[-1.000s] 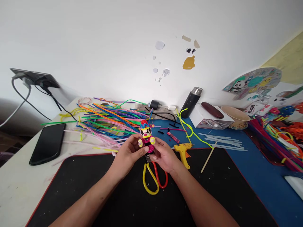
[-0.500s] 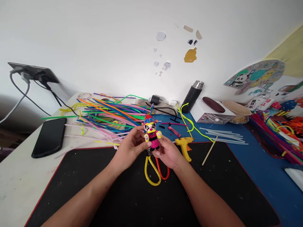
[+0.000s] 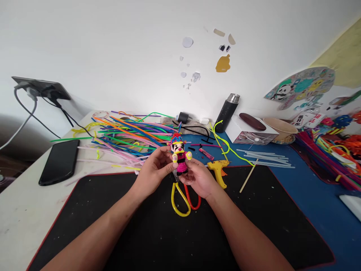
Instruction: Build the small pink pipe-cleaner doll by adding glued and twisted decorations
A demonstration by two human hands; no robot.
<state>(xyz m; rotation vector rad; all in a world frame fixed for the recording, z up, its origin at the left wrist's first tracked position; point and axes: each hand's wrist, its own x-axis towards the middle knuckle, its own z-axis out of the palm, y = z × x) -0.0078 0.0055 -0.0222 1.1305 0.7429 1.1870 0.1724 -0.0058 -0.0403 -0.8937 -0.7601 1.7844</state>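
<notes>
Upright between my two hands is a small pipe-cleaner doll point(image 3: 180, 155) with a black-and-white face, a red and blue headdress, yellow paws and a pink skirt. My left hand point(image 3: 155, 167) is closed on its left side, thumb near the lower body. My right hand point(image 3: 199, 177) grips it low on the right, fingers curled by the skirt. Scissors with yellow and red handles point(image 3: 181, 215) lie on the black mat point(image 3: 158, 233) just below the doll, their blades hidden by my hands. A yellow glue gun point(image 3: 218, 172) rests right of my right hand.
Many coloured pipe cleaners point(image 3: 129, 131) spread across the back left, near a black phone point(image 3: 59, 162). Behind stand a black thermos point(image 3: 227, 113) and a white box point(image 3: 249, 133). Clear glue sticks point(image 3: 269, 159) and a wooden stick point(image 3: 248, 177) lie right; more pipe cleaner bundles point(image 3: 324, 154) are farther right.
The camera view has shifted slightly. Both hands still hold the doll, which has moved very little; the scissors and glue gun lie as before.
</notes>
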